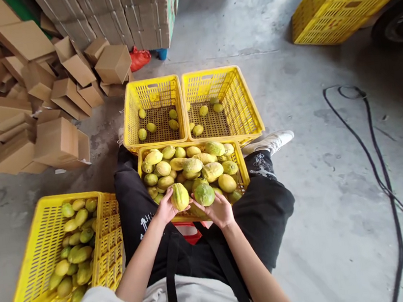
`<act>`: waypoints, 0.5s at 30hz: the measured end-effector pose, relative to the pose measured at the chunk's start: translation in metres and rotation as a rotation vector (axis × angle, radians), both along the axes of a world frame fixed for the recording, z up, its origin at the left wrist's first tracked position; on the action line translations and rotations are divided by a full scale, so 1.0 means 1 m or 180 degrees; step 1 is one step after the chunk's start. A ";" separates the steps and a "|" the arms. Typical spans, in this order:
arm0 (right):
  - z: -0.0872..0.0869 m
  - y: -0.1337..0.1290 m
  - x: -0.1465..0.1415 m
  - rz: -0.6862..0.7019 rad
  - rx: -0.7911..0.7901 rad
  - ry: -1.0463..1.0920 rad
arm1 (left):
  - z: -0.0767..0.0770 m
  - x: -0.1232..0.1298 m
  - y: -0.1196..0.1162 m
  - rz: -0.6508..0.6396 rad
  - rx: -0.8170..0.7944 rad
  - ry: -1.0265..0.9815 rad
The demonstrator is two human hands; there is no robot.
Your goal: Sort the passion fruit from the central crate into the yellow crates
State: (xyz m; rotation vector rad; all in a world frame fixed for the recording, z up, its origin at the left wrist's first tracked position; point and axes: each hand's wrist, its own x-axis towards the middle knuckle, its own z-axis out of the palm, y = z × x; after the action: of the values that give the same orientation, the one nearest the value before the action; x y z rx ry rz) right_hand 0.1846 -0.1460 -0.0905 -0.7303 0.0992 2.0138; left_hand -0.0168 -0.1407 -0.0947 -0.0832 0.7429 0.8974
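Observation:
My left hand (165,209) is closed around a yellow-green papaya (180,197). Beside it, my right hand (221,212) grips a greener, rounder-looking papaya (204,195), its end facing up at me. Both hands are side by side over the near edge of a yellow crate (241,161) between my legs. That crate is heaped with papayas (212,171), mostly yellow with green patches. Directly beyond it stand two more yellow crates, a left one (128,118) and a right one (249,101), each with several papayas scattered on the bottom.
Another yellow crate (26,273) with many papayas stands at my left. Cardboard boxes (57,140) pile up at the far left, near a tall stack of flattened cardboard (105,15). A black cable (382,171) lies on the floor at right, below yellow crates (345,13) and a wheel.

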 end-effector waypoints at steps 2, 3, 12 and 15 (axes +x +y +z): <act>-0.003 -0.001 0.002 -0.0053 -0.0120 -0.0076 | -0.002 0.000 -0.001 -0.0052 0.0030 0.0148; -0.004 -0.001 0.003 -0.0085 -0.0165 -0.0111 | -0.002 0.000 -0.001 -0.0063 0.0046 0.0195; -0.005 0.001 0.001 -0.0115 -0.0246 -0.0124 | 0.001 0.003 0.001 -0.0160 0.0054 0.0460; -0.005 0.001 0.000 -0.0171 -0.0238 -0.0150 | 0.003 0.003 0.001 -0.0112 -0.0002 0.0527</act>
State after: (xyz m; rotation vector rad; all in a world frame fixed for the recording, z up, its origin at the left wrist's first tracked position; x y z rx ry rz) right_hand 0.1850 -0.1448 -0.0959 -0.8138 0.1655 1.9492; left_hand -0.0134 -0.1395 -0.0918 0.0039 0.8961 0.8776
